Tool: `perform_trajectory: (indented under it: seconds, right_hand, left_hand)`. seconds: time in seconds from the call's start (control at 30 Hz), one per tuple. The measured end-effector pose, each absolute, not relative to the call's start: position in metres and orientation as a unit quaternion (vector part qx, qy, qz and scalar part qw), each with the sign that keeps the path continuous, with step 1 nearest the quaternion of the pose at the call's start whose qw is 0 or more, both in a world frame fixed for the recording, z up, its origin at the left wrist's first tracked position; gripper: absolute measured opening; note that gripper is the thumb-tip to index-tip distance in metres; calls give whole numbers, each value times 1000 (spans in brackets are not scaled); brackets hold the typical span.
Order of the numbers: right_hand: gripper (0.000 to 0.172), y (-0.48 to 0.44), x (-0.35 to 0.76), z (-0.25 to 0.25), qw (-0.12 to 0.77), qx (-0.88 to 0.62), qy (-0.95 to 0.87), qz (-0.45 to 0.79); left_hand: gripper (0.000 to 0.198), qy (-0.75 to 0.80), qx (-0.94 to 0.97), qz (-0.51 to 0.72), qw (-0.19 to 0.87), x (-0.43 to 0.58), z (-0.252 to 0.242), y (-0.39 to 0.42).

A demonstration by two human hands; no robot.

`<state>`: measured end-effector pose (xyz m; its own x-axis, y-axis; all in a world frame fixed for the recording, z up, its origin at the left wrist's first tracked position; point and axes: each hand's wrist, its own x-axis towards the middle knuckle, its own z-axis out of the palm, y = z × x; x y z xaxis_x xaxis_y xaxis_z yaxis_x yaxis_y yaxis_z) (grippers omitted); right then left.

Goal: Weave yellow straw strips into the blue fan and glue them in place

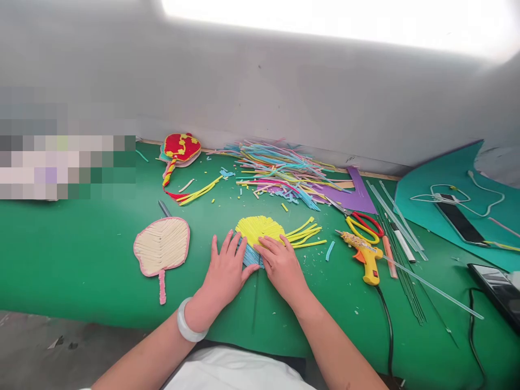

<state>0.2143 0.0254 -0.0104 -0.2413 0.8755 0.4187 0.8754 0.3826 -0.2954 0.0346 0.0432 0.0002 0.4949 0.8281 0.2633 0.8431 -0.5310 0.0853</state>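
Observation:
A rounded fan-shaped piece (pixel 258 225) of yellow pipe cleaners lies before me, with blue pipe cleaners (pixel 248 254) along its lower left. A thin dark wire stem (pixel 255 300) runs from it toward me. My left hand (pixel 228 265) rests on its left side, fingers spread. My right hand (pixel 281 265) lies across its lower right, fingers stretched out and pressing on the surface. Loose yellow pipe cleaner ends (pixel 306 234) stick out to the right. Left of my hands lies a cream fan (pixel 161 246) with a pink edge and handle.
A red and yellow fan (pixel 182 147) lies at the back left, near a heap of coloured pipe cleaners (pixel 280 168). To the right are scissors (pixel 368 226), a yellow glue gun (pixel 370 262) with a cord, thin wires, glue sticks and phones (pixel 459 219). Small scraps dot the green table (pixel 81 260).

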Motion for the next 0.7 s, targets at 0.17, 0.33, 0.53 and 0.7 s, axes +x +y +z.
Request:
perform_trajectory:
  seconds: [0.17,0.33,0.53,0.7]
  right_hand:
    - [33,27,215,-11,271,-552,-788,0]
    - [32,27,214,-10,272,-551,-789,-4]
    - [33,27,214,-11,272,-555,-786,-1]
    - [33,30,216,-12,287,-558,-778,31]
  left_hand:
    - [60,-482,-866,-132,24,36,2,44]
    - [60,-475,-869,-134,28,36,3,46]
    - [58,-470,-871,-138,38,38,5,47]
    - [58,-465,-874,-133,42,38,7,45]
